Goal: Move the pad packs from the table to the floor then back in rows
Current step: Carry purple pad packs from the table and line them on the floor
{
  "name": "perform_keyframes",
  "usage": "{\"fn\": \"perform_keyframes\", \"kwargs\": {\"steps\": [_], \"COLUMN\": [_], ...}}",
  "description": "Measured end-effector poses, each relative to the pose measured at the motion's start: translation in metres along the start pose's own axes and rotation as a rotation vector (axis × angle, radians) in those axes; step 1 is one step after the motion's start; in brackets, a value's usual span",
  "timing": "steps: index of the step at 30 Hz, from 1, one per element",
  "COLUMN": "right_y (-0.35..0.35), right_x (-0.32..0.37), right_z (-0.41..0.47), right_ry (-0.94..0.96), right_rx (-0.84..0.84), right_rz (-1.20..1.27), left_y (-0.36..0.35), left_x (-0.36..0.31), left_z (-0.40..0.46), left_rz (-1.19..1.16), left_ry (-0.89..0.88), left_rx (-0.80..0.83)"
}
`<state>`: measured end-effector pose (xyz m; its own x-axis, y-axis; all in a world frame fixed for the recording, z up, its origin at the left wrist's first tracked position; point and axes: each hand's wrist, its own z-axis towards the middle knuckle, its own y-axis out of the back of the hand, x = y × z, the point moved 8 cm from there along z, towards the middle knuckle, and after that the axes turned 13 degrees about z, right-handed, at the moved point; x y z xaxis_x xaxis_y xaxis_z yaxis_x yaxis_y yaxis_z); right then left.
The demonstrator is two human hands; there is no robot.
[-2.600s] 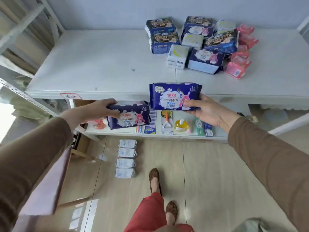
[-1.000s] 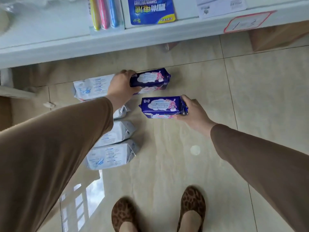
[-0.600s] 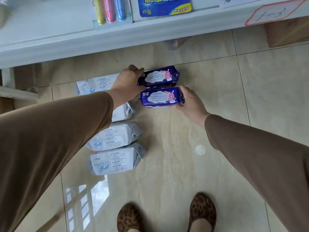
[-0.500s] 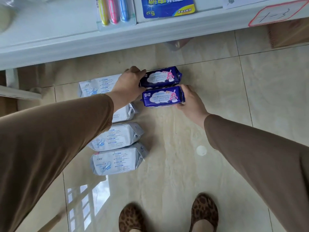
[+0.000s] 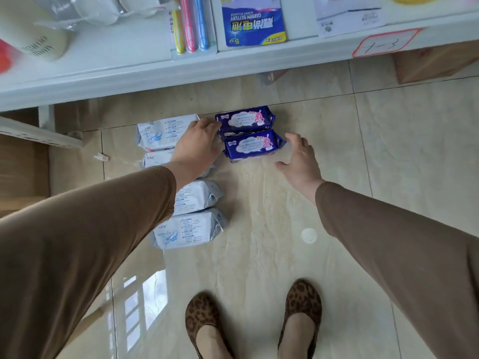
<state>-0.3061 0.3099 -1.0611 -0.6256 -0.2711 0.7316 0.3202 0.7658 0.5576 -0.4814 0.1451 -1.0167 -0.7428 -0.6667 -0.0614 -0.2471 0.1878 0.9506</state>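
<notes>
Two dark blue pad packs lie side by side on the tiled floor, the far one (image 5: pixel 246 119) just behind the near one (image 5: pixel 252 146). To their left stands a column of several white pad packs, from the farthest (image 5: pixel 162 132) to the nearest (image 5: pixel 188 230). My left hand (image 5: pixel 197 147) hovers over the gap between the white column and the blue packs, its fingertips touching the far blue pack's left end. My right hand (image 5: pixel 298 159) is just right of the near blue pack, fingers spread, holding nothing.
A white shelf (image 5: pixel 155 71) overhangs the floor at the top, carrying a toothbrush pack (image 5: pixel 191 24), a blue battery card (image 5: pixel 254 22) and a cream cup (image 5: pixel 31 29). Cardboard boxes (image 5: pixel 435 63) sit under it. My two leopard-print shoes (image 5: pixel 300 314) stand near the bottom edge.
Both blue packs came down from shelf height to the floor. The near pack was slid against the far one, then my right hand let go and drew back; my left hand loosened its grip.
</notes>
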Motion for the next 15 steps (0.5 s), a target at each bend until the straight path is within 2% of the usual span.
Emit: {"fn": "perform_keyframes", "kwargs": {"steps": [7, 11, 15], "right_y": [0.096, 0.168, 0.245], "right_x": [0.075, 0.144, 0.233], "right_z": [-0.096, -0.143, -0.188], "right_ry": [0.006, -0.020, 0.036], "right_rx": [0.022, 0.041, 0.036], "right_rz": [-0.067, -0.066, -0.076], "left_y": [0.094, 0.188, 0.296], "left_x": [-0.045, -0.078, -0.102], "left_z": [-0.088, -0.131, -0.169], "left_rz": [-0.018, -0.069, -0.116], "left_ry": [0.042, 0.039, 0.064], "left_rx": [0.101, 0.093, 0.051]}}
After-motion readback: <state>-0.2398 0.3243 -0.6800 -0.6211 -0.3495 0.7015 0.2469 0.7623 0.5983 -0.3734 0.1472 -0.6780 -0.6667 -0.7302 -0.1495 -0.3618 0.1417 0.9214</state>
